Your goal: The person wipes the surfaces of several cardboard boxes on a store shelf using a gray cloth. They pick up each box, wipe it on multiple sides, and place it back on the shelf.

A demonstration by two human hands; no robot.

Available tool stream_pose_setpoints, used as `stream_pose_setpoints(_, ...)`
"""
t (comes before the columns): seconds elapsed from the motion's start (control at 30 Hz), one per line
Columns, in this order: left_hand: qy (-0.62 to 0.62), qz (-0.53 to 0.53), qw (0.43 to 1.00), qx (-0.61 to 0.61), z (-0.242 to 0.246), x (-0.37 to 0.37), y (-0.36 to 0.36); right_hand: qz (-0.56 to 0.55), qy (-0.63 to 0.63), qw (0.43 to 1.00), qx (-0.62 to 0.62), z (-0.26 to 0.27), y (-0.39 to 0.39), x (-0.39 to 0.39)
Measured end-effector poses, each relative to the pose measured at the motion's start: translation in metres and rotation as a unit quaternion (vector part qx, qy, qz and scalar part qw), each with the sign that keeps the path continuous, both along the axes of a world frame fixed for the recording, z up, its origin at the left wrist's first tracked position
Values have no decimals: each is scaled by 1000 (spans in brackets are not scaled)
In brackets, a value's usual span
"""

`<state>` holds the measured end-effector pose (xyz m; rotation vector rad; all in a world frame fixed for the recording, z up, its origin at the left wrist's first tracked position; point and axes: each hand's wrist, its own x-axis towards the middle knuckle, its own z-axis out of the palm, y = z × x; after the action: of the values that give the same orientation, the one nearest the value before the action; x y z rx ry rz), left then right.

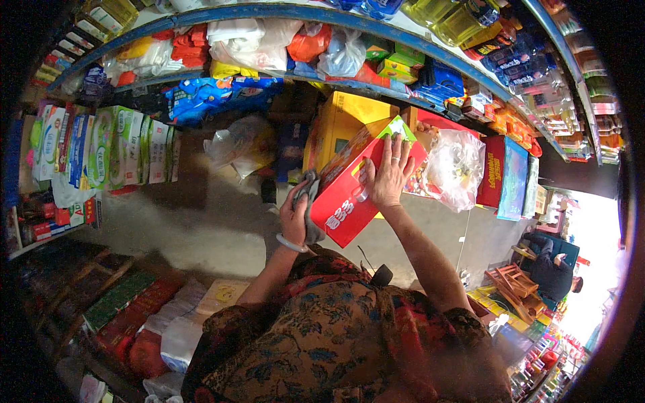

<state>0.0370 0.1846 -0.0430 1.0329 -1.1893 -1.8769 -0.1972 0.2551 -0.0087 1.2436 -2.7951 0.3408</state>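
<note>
A red carton with white lettering and a green corner stands tilted before me. My right hand, a ring on one finger, lies flat against its broad face and steadies it. At the carton's left side, my left hand grips a grey cloth and presses it to the edge. A pale bangle circles my left wrist. Just behind the carton is a yellow box. What supports the carton from below is hidden.
A clear plastic bag lies over boxes at right. Blue-edged shelves of bottles and bags run across the front. Several milk cartons stand at left. A person sits by wooden stools near the bright doorway.
</note>
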Motion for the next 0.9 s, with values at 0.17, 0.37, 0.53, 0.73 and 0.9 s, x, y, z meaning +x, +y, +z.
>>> stream_pose_setpoints(0.17, -193, -185, 917, -296, 53, -32, -18, 3, 5, 1000, -4, -4, 2, -2)
stream_pose_setpoints(0.37, -246, -280, 857, -355, 59, -114, -43, 1, 5, 1000, -10, -1, 1, 0)
stream_pose_setpoints(0.53, -207, -293, 860, -362, 36, -172, -62, -18, 16, 999, 23, -3, -2, 1)
stream_pose_setpoints(0.73, -142, -342, 886, -278, 13, -112, -70, -4, 35, 999, -8, -5, 1, 1)
stream_pose_setpoints(0.9, -71, -306, 944, -103, 7, 3, -41, -7, 36, 999, -14, -8, 3, 3)
